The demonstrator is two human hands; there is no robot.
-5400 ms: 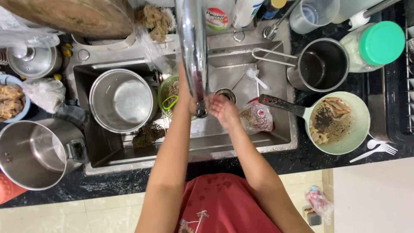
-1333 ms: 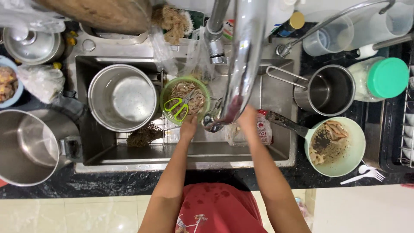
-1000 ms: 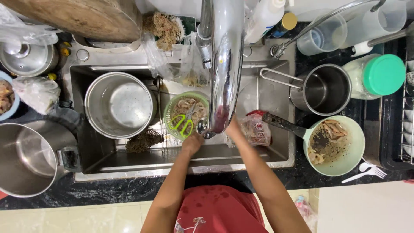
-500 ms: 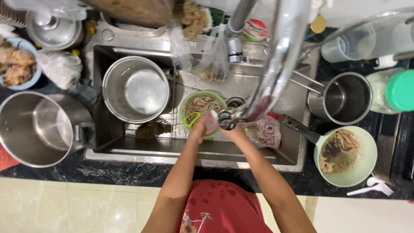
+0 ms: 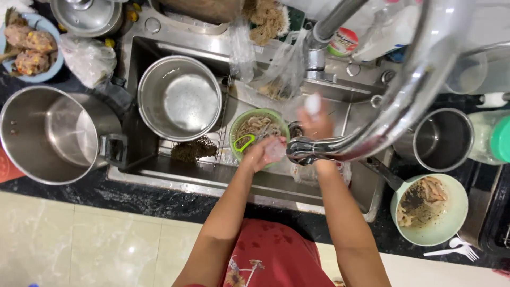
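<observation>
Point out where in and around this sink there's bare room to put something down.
Little is free. The dark counter strip along the sink's front edge, between the big steel pot and the green pan, is bare. In the sink, the steel bowl, green bowl and both hands, left hand and right hand, crowd the basin. The back ledge is cluttered with bags.

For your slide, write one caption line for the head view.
Two hands, left and right, meet under the tap over a sink crowded with pots and a green bowl.
</observation>
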